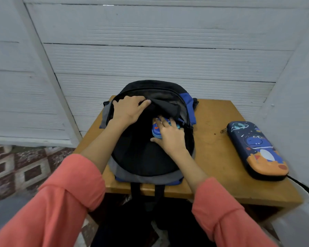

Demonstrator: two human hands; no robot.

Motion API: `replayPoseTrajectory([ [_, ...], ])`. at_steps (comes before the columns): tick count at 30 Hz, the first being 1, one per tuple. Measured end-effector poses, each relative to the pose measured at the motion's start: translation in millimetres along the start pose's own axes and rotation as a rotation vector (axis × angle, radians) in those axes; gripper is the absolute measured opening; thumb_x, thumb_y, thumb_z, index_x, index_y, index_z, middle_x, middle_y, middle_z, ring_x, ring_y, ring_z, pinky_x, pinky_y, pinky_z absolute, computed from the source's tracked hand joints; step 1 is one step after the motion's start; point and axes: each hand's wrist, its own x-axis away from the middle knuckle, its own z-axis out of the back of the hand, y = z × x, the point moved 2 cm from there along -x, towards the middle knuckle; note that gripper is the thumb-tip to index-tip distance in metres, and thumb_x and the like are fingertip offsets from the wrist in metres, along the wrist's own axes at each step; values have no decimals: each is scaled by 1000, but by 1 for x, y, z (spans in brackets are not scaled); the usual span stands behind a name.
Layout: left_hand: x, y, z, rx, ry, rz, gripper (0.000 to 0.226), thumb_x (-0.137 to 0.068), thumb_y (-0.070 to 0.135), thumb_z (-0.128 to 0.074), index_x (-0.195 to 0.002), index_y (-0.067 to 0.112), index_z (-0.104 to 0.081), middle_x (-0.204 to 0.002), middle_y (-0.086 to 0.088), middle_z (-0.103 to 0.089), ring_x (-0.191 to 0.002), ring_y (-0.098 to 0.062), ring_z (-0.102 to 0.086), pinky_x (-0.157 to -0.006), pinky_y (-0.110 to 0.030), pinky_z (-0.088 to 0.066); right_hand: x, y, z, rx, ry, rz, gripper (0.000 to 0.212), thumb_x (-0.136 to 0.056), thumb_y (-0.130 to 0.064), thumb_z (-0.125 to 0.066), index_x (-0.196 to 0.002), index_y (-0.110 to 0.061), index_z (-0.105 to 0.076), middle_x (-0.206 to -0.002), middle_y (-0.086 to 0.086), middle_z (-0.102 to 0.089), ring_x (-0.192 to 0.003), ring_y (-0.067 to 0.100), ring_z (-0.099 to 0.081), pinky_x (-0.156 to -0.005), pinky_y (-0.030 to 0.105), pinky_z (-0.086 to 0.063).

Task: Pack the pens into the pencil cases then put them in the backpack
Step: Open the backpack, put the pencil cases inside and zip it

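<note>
Now | left grip [128, 110] holds backpack [143, 157] rim | right grip [169, 136] holds pencil case [156, 131] half-in

A wooden table [212, 157] carries a backpack [143, 157] and a dinosaur pencil case [257, 150].

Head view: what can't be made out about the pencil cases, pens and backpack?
Head view only:
- Blue pencil case: mostly covered by right hand and backpack flap, which the left hand grips.
- Pens: none visible; second pencil case on the table lies shut.
- Backpack interior: too dark.
</note>
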Motion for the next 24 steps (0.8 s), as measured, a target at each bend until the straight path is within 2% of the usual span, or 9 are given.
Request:
replayPoseTrajectory([
  [3,-2,-2,-1,8,0,5,40,-95,59,-36,-86,29,-60,-84,2,-59,-97,-34,-59,-95,-53,-37,-4,-1,6,21,-62,-2,81,-84,-47,-66,-150,-23,-25,-157,-2,-23,-143,25,-23,-107,58,-30],
  [5,-2,-3,-2,9,6,9,39,-95,59,-36,-84,30,-59,-84,2,-59,-96,-33,-59,-94,-52,-37,1,-4,11,64,7,22,75,-82,-34,-69,-146,-20,-34,-152,3,-33,-139,25,-30,-107,56,-30],
  [7,-2,-2,-2,11,13,11,39,-95,59,-36,-86,29,-61,-84,1,-59,-97,-34,-59,-94,-52,-36,13,-7,14,115,203,89,58,-72,-19,-75,-127,-17,-58,-132,7,-54,-122,28,-49,-95,48,-41],
  [9,-2,-1,-2,16,18,11,40,-95,58,-36,-89,28,-62,-86,0,-60,-99,-34,-58,-94,-51,-35,25,-7,7,131,343,166,38,-64,-10,-77,-101,-15,-70,-109,10,-64,-102,32,-58,-81,44,-47],
  [13,-1,1,-2,16,26,4,39,-95,58,-35,-91,30,-62,-94,-4,-66,-100,-33,-58,-94,-51,-34,27,-2,-1,131,364,247,25,-70,-8,-76,-93,-18,-75,-105,9,-68,-96,31,-62,-77,41,-51],
  [16,-1,0,-1,14,27,1,39,-95,59,-35,-91,30,-62,-93,-3,-66,-98,-31,-59,-94,-51,-36,19,-3,0,166,373,288,23,-74,-10,-60,-86,-20,-77,-100,8,-69,-90,29,-64,-72,38,-52],
  [20,-1,-1,0,8,27,3,42,-95,59,-35,-94,30,-64,-94,-2,-67,-99,-31,-59,-94,-52,-35,6,-3,-1,186,325,277,43,-76,-16,-35,-82,-21,-78,-97,7,-71,-88,27,-66,-67,34,-52],
  [22,-1,-2,1,6,30,6,41,-95,59,-34,-95,31,-64,-94,-2,-67,-99,-31,-58,-95,-52,-34,1,-1,-2,214,317,249,34,-76,-12,-46,-84,-20,-78,-98,7,-70,-89,27,-65,-68,34,-52],
  [24,-1,-2,2,8,37,7,40,-95,59,-34,-96,32,-64,-95,-3,-67,-100,-32,-58,-97,-53,-32,-3,1,-5,195,281,209,24,-69,-6,-69,-89,-17,-77,-102,9,-69,-92,30,-64,-70,36,-52],
])
